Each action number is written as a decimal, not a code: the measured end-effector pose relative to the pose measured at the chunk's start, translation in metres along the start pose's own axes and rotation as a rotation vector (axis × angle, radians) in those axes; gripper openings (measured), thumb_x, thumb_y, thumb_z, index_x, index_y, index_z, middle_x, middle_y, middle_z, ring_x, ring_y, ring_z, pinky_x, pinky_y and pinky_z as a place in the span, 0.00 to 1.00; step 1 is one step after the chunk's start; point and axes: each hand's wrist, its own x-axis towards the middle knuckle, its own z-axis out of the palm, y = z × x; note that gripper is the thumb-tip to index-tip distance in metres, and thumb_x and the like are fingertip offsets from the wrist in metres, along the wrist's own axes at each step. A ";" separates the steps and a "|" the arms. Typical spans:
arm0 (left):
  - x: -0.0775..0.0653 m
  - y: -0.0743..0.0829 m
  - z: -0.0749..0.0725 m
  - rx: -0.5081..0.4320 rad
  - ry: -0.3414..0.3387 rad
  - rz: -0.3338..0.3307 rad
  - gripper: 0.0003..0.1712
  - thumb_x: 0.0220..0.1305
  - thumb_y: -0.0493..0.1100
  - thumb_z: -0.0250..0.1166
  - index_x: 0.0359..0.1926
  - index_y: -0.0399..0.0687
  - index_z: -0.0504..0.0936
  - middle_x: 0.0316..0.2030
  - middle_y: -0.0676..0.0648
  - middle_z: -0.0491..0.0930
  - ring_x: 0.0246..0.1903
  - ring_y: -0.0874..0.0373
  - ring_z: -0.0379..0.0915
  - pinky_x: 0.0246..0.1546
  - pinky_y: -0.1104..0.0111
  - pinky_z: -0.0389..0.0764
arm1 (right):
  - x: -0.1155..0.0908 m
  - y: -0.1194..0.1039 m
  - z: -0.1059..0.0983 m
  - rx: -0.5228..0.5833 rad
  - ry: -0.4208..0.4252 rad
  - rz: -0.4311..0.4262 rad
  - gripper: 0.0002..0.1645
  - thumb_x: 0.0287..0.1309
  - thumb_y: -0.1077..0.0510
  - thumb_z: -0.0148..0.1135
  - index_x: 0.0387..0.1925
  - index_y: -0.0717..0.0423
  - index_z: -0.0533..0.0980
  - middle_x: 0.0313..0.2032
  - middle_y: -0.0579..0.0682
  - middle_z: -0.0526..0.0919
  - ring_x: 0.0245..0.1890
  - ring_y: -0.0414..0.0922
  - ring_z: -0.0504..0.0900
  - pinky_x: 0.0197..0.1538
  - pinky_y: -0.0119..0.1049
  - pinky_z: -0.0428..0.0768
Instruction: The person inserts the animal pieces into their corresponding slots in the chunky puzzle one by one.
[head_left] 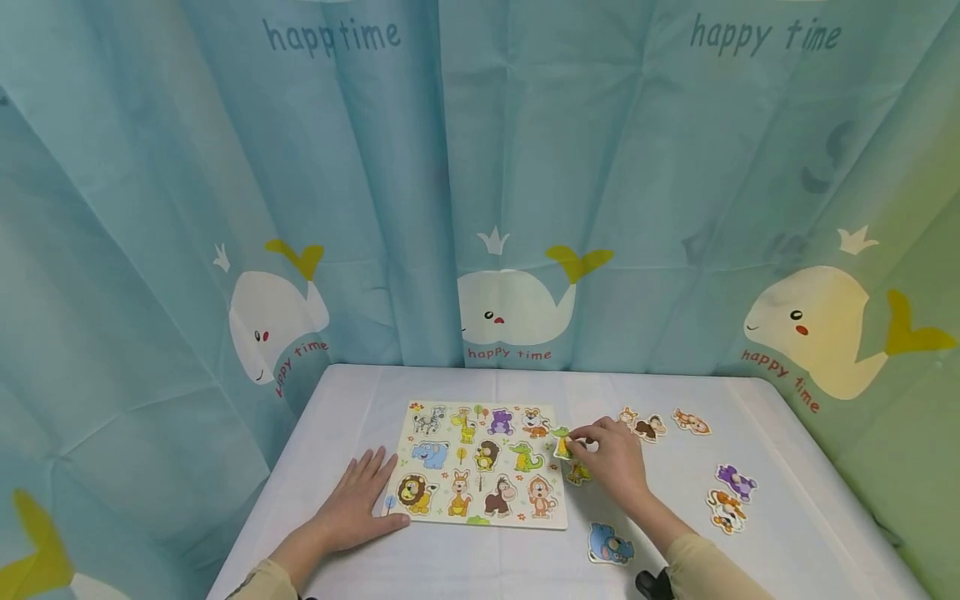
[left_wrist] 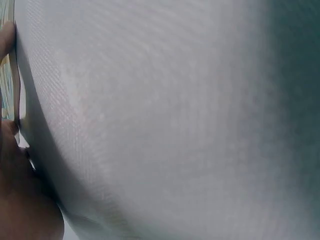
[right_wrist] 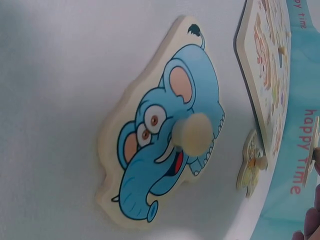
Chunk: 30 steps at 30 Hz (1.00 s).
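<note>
An animal puzzle board (head_left: 461, 460) lies on the table, printed with rows of animals such as a zebra, lion and crocodile. My left hand (head_left: 358, 504) rests with fingers spread along its left edge. At the board's right edge, my right hand (head_left: 617, 458) pinches a green crocodile puzzle piece (head_left: 561, 443), tilted up. In the right wrist view that hand shows only as fingertips (right_wrist: 312, 220) at the right border. Just below the held piece lies a small yellowish puzzle piece (head_left: 578, 474), partly covered by the hand in the head view.
A blue elephant piece (right_wrist: 175, 120) with a round wooden knob lies near the front. Behind the right hand are a brown monkey-like piece (head_left: 649, 428) and an orange piece (head_left: 691, 422). Farther right lie a purple piece (head_left: 737, 482) and a tiger piece (head_left: 726, 511). A curtain (head_left: 495, 167) hangs behind.
</note>
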 end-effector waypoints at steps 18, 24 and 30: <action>0.000 -0.003 0.005 -0.005 0.019 0.001 0.63 0.58 0.77 0.63 0.81 0.44 0.54 0.80 0.38 0.46 0.79 0.40 0.34 0.77 0.45 0.37 | 0.004 -0.018 0.012 0.008 -0.041 -0.054 0.04 0.53 0.53 0.79 0.31 0.44 0.89 0.30 0.40 0.79 0.32 0.42 0.71 0.37 0.40 0.70; 0.001 -0.004 0.006 -0.008 0.015 0.001 0.63 0.58 0.77 0.63 0.81 0.44 0.54 0.80 0.38 0.45 0.79 0.40 0.34 0.77 0.45 0.37 | 0.007 -0.024 0.020 -0.016 -0.069 -0.055 0.05 0.53 0.51 0.79 0.31 0.43 0.89 0.30 0.39 0.79 0.33 0.42 0.71 0.37 0.41 0.68; 0.001 -0.002 0.004 -0.009 0.007 -0.002 0.63 0.58 0.77 0.62 0.81 0.44 0.53 0.80 0.38 0.45 0.79 0.40 0.33 0.77 0.44 0.37 | 0.008 -0.026 0.027 -0.025 -0.076 -0.065 0.04 0.52 0.51 0.79 0.31 0.43 0.89 0.30 0.39 0.78 0.34 0.42 0.71 0.39 0.41 0.68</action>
